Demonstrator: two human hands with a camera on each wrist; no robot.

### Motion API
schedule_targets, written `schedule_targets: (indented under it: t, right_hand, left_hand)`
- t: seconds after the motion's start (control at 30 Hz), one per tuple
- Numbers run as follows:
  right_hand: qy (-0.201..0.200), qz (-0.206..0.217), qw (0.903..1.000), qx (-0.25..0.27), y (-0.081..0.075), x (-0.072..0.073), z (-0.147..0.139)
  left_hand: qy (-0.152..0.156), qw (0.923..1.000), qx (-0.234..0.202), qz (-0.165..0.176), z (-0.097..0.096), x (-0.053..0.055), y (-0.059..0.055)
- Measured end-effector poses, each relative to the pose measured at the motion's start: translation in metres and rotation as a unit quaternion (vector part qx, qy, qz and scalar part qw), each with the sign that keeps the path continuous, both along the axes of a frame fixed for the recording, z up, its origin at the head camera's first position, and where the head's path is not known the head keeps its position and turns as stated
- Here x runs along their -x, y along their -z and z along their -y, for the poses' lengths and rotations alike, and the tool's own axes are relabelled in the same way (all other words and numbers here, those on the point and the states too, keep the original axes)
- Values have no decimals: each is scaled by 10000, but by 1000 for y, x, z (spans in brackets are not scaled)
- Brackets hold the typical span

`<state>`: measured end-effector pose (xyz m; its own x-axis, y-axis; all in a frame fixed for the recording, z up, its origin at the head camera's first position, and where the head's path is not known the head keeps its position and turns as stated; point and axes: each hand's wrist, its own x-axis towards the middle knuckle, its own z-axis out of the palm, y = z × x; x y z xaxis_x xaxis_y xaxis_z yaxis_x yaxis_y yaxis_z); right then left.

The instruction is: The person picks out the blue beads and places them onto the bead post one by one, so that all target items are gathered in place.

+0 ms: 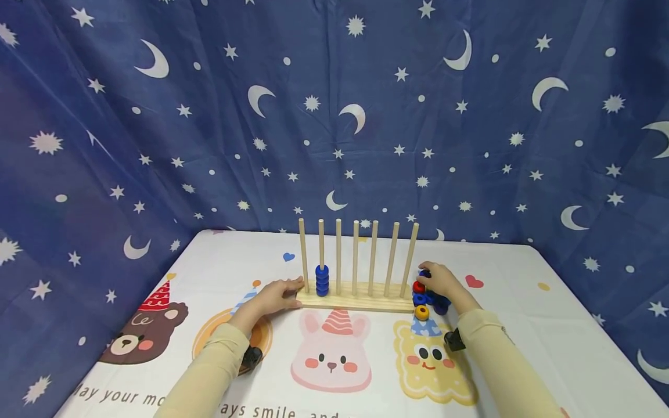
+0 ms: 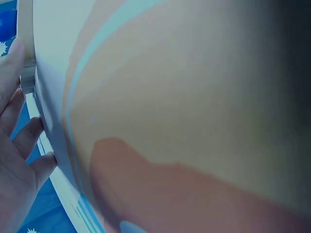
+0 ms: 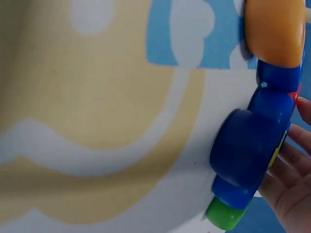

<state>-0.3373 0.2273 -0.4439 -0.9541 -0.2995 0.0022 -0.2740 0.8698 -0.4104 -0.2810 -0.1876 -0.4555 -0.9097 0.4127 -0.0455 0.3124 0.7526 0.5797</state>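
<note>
A wooden peg stand (image 1: 355, 301) with a row of upright pegs lies across the table. Several blue beads (image 1: 322, 281) are stacked on its second peg from the left. My left hand (image 1: 274, 296) holds the left end of the base, thumb at the front and fingers toward the back; in the left wrist view its other fingers (image 2: 31, 136) are spread. At the right end, my right hand (image 1: 441, 281) reaches over a pile of loose beads and pinches a blue bead (image 1: 425, 273). In the right wrist view the pile hides its fingertips.
Near the stand's right end lie a yellow-orange bead (image 1: 421, 313), a red bead (image 1: 418, 287) and several blue ones (image 1: 441, 305). A green bead (image 3: 226, 214) shows low in the pile. A printed white cloth (image 1: 251, 249) covers the table, and a starry blue curtain (image 1: 292, 116) hangs behind.
</note>
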Motion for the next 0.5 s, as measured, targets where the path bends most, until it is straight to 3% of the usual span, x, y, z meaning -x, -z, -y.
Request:
schedule_targets:
  t: [0.3,0.5]
  right_hand:
    - [339,-121,9994,14,-2,3,3]
    - [534,-83,9985,-53,-2,4,8]
  left_hand:
    - [53,10000,62,-39,-1,-1,-5]
    - [194,9995,-241,-40,3,0,-2]
